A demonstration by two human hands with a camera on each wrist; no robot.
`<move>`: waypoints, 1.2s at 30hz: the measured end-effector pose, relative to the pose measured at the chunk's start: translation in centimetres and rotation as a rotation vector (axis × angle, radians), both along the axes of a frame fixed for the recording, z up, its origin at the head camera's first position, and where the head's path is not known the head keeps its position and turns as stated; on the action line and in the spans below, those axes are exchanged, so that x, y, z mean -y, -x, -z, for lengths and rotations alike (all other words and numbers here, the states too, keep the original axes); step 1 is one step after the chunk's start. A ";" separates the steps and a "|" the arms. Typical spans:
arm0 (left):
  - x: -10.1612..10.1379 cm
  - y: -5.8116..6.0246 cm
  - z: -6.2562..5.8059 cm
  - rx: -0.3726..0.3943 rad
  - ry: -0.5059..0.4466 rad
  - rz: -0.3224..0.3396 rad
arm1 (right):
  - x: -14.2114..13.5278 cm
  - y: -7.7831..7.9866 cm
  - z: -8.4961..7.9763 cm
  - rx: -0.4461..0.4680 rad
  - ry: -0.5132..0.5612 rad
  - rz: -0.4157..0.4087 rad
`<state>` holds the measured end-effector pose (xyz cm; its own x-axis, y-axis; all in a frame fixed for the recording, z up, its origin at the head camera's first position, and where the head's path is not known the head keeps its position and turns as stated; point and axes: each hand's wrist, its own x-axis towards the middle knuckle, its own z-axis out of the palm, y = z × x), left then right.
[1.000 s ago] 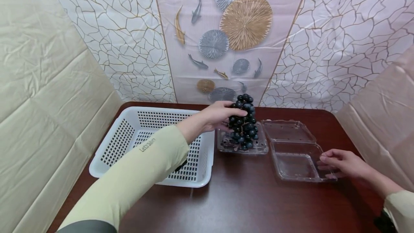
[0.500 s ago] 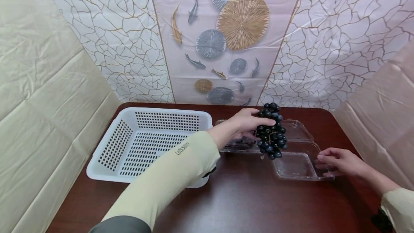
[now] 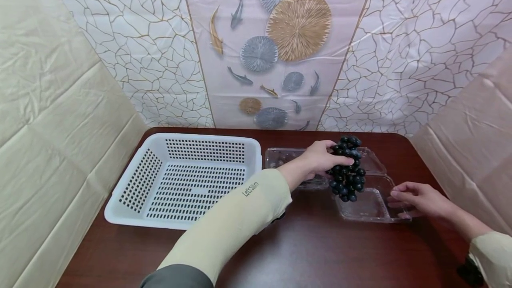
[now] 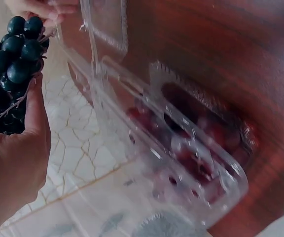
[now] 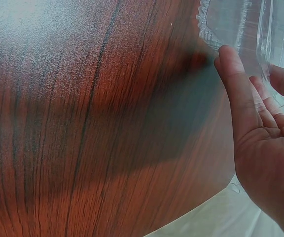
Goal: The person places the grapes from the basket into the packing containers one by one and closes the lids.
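Grapes [image 3: 347, 181], round, blue-black, gripped in the left hand [image 3: 322, 159]; right hand [image 3: 418, 197] pinching an open clear plastic box [image 3: 363, 206]. Transfer step, I reckon; next needs gentle lowering.

The grapes [image 4: 17, 71] (cut off in the left wrist view) partly hide the left hand [image 4: 23, 153].

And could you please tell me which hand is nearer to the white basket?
The left hand is nearer: it holds the dark grapes to the right of the white basket. The right hand is farther right, holding the open clear container.
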<state>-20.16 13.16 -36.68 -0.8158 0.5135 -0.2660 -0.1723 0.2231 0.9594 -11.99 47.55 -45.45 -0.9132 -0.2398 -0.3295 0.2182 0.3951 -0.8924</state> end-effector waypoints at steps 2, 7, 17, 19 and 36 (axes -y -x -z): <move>-0.8 -0.2 0.3 -0.045 0.053 0.015 | 0.0 0.0 0.0 -0.001 -0.003 -0.005; -2.7 -0.5 1.1 -0.125 0.133 0.033 | 0.2 -0.1 -0.2 0.003 -0.041 0.005; -4.8 -1.2 2.5 -0.293 0.261 0.070 | 0.6 -0.1 -0.2 0.007 -0.009 0.003; -4.9 -1.2 2.7 -0.330 0.301 0.098 | 0.6 -0.1 -0.1 0.006 -0.008 0.007; -6.5 -1.9 4.5 -0.538 0.620 0.303 | 1.3 -0.4 0.1 -0.008 0.051 0.019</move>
